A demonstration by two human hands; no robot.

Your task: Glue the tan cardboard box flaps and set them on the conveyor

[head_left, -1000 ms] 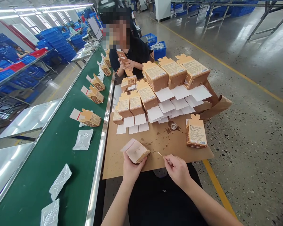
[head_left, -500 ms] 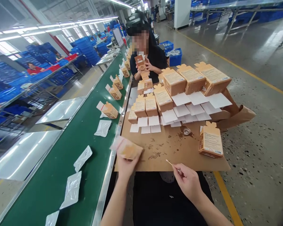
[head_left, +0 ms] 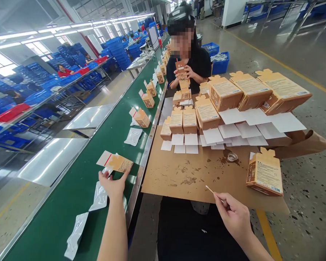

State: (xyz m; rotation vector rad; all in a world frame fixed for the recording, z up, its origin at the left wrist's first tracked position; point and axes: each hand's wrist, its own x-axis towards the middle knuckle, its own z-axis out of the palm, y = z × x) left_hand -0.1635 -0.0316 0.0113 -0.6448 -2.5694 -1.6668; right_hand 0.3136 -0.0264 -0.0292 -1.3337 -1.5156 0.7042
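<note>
My left hand [head_left: 112, 184] reaches over the green conveyor belt [head_left: 70, 203]; its spread fingers rest against a small tan carton [head_left: 116, 162] with an open white flap that lies on the belt. A clear plastic pouch [head_left: 99, 195] lies just under that hand. My right hand [head_left: 233, 215] is pinched on a thin wooden stick [head_left: 212, 191] above the near edge of the brown cardboard sheet [head_left: 190, 177] on my lap.
Rows of tan cartons with white flaps [head_left: 233, 108] fill the sheet's far side; a lone carton [head_left: 264, 173] and a small glue dish [head_left: 232, 157] lie at right. More cartons [head_left: 141, 116] and pouches [head_left: 133, 136] ride the belt. A person [head_left: 190, 61] opposite holds a carton.
My left hand carried the carton from the cardboard sheet leftward and set it down on the belt. My right hand kept the stick in nearly the same spot.
</note>
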